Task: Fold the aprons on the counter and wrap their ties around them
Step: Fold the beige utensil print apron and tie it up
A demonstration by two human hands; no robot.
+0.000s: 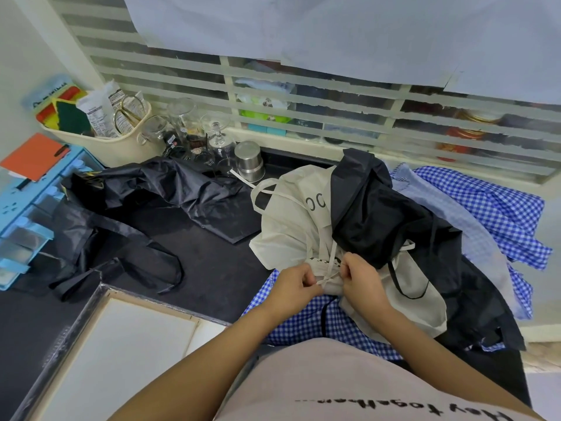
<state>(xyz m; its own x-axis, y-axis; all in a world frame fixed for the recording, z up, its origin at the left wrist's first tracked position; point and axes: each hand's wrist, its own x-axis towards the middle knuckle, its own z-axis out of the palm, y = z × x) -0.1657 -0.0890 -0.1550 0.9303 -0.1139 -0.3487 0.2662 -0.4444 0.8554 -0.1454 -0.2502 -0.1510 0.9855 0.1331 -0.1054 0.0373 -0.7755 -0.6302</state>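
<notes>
A cream apron [291, 229] lies bunched on the dark counter [194, 268], its near end rolled into a small bundle [329, 282]. My left hand [296, 287] and my right hand [361, 279] each pinch a cream tie [328, 279] that crosses over the bundle. A black apron [379, 220] is draped over the cream one's right side. Blue checked aprons lie underneath at the near edge [303, 323] and at the right [491, 208]. Another black apron [136, 208] is spread crumpled over the left of the counter.
Several glasses [197, 132] and a steel tumbler [249, 161] stand at the back by the window grille. A cream basket [103, 141] with packets sits at the back left, beside a blue rack [27, 214]. A white panel [121, 344] lies at the near left.
</notes>
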